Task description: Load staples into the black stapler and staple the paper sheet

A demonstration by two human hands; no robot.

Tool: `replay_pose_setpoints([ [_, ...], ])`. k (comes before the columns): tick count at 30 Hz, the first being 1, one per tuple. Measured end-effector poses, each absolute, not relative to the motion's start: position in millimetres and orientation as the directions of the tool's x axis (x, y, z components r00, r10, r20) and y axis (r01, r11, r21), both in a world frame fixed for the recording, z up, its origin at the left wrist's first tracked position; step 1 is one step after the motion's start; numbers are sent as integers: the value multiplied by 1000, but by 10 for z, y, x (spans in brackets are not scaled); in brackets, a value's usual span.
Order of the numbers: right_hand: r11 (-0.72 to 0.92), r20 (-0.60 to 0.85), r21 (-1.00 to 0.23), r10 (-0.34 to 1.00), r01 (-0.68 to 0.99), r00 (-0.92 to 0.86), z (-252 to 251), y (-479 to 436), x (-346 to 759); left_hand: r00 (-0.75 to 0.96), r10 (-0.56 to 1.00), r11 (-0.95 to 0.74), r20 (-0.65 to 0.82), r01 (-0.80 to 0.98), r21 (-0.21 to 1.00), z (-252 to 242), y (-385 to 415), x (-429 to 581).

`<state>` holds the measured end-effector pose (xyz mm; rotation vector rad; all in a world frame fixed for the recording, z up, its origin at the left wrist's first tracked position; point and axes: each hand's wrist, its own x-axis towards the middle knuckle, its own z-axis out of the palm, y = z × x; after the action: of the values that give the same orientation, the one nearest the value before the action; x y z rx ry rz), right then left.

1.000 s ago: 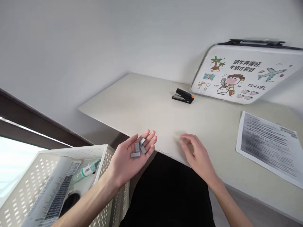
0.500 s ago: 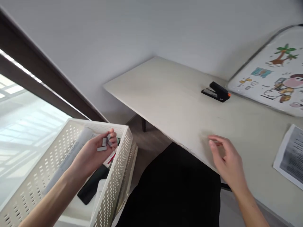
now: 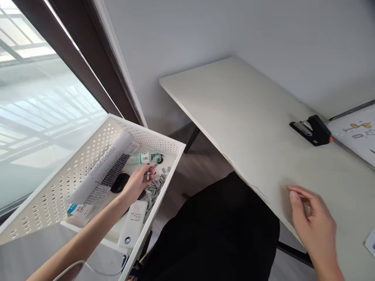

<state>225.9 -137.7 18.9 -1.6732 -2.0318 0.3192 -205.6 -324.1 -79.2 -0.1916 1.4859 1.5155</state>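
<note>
My left hand (image 3: pixel 138 183) is inside the white perforated basket (image 3: pixel 181 150), its fingers curled around small grey staple strips. Many more loose staple strips (image 3: pixel 152 191) lie just under and beside it, along the basket's right side. A clear plastic bottle (image 3: pixel 143 157) with a green-and-white label rests beyond my fingertips. Over the table's near edge, my right hand (image 3: pixel 315 222) is loosely closed, thumb and index tips together, and no object shows in it. The black stapler (image 3: pixel 312 130) stands on the table with its top raised, farther off from that hand.
In the basket are rolled printed paper (image 3: pixel 102 171), a white power bank (image 3: pixel 133 224) with a cable (image 3: pixel 102 273), and a dark round object (image 3: pixel 119 183). The white table (image 3: pixel 222 105) has a worn front edge. A picture board (image 3: pixel 359 130) leans at the right.
My view has turned left and down, showing more of the basket. My left hand has tipped over among the loose staple strips, its palm no longer upward. My right hand keeps its pose.
</note>
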Motion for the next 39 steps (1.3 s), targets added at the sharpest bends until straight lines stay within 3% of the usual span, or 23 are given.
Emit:
replay_pose_setpoints([
  [8,312,321,-383,928,869,-192,127,-1346,2282,-404,584,521,-704,-478,707,-921,-3160,-2047],
  [12,375,347,-328,902,867,-259,172,-1376,2234,-478,774,525,-416,116,843,-737,-3394,-2295],
  [14,382,345,-321,900,867,-268,184,-1386,2221,-436,849,481,-299,404,778,-734,-3581,-2454],
  [17,385,351,-324,897,864,-268,179,-1390,2223,-437,866,481,-242,598,641,-902,-3867,-2599],
  [25,391,337,-323,899,862,-281,183,-1395,2247,-480,854,518,-200,750,412,-1400,-3833,-2338],
  [28,390,337,-331,899,859,-279,166,-1389,2252,-471,866,498,-171,775,389,-1413,-3729,-2321],
  [33,395,345,-356,898,847,-274,120,-1362,2248,-496,858,492,-137,712,501,-1204,-3762,-2414],
  [37,414,331,-400,897,817,-293,90,-1325,2247,-563,825,438,-56,572,693,-672,-3724,-2411],
  [39,400,287,-456,912,795,-293,96,-1306,2229,-583,812,371,40,567,735,-324,-3617,-2365],
])
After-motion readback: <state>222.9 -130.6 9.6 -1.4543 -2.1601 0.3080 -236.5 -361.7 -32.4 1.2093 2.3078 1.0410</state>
